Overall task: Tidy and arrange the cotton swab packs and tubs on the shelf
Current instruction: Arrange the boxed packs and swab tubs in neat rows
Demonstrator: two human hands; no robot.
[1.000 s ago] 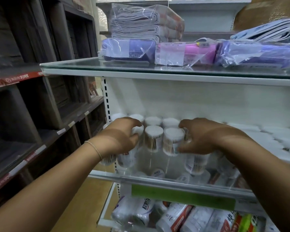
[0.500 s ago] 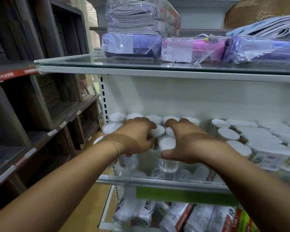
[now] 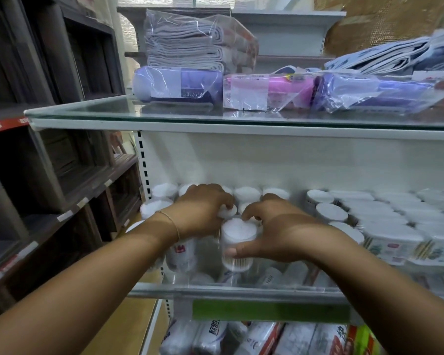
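Note:
Several clear round cotton swab tubs point(image 3: 247, 193) with white tops stand in rows on the middle glass shelf point(image 3: 236, 290). My left hand point(image 3: 203, 210) curls over a tub point(image 3: 227, 211) in the second row, its fingers on the tub's top. My right hand point(image 3: 269, 226) grips the front tub point(image 3: 239, 243), thumb on its near side and fingers over its far rim. Further right, flatter swab packs point(image 3: 395, 239) with printed sides lie stacked.
The glass top shelf point(image 3: 87, 111) carries bagged purple point(image 3: 180, 84) and pink point(image 3: 269, 90) packs and folded cloths point(image 3: 187, 42). Dark wooden shelving point(image 3: 49, 149) stands at the left. Wrapped rolls point(image 3: 215, 336) fill the shelf below, behind a green label strip point(image 3: 269, 311).
My two hands have drawn closer together around the front tubs. The right hand has shifted left onto the front tub, and the view has tilted slightly down.

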